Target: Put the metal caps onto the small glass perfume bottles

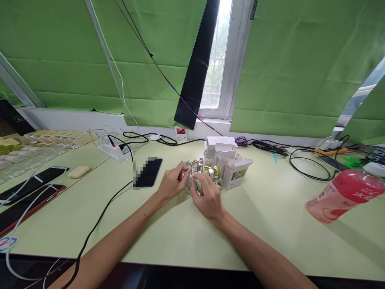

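Observation:
A cluster of small clear glass bottles with silver and gold caps stands on the pale table; one gold cap shows at the cluster's right side. My left hand is at the left of the cluster, thumb and forefinger pinched together. What lies between those fingertips is hidden. Close beside it, my right hand has its thumb and fingers closed around a small glass bottle at the front. Just behind and to the right, several open white cartons stand against the bottles.
A black phone lies left of my hands, with a black cable running past it. A pink drink bottle stands at the right. Further left are a power strip, more phones and a cream-coloured case. Coiled cables line the back edge.

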A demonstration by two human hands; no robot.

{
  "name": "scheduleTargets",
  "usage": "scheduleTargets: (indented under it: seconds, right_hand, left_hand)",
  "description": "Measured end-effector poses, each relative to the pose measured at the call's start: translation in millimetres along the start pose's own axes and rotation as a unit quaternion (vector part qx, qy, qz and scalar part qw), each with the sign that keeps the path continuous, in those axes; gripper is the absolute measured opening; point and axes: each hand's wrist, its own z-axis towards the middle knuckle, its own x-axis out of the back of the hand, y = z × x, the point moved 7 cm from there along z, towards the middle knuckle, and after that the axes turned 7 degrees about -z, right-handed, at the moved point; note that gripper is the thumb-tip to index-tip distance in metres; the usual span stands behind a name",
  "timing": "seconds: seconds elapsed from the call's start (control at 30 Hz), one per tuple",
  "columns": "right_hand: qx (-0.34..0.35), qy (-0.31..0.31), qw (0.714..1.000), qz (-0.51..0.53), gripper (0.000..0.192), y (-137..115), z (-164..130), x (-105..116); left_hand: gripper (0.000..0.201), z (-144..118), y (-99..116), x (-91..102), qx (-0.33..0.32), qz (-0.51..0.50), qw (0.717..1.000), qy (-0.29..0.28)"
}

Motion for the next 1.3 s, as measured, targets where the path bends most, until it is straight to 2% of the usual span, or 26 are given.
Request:
scheduleTargets:
  seconds: [0.1,0.27,0.57,0.87,1.3]
  right_hand:
    - [0.003,-0.013,1.000,-0.005,0.012,1,0,-3]
    - [0.026,-0.048,0.998,-0.024,0.022,1,-1,-11]
    - [0.039,-0.079,0.996,-0.017,0.029,2,-5,-19]
    - [0.022,-0.115,0.993,-0.002,0.029,5,-7,-25]
    - [0.022,-0.120,0.992,0.018,0.027,9,-9,-28]
  left_hand:
    - [0.010,0,4,4.6,-0.038,0.035,0.999,0.016]
    - [0.014,-2,8,6.0,-0.068,0.059,0.996,0.015]
    - [0.012,-7,4,6.8,-0.016,0.011,1.000,0.021]
    - [0.014,-10,5,-1.1,-0.031,0.007,0.999,-0.011]
    - [0.016,-11,4,-5.3,-0.029,-0.001,0.999,-0.036]
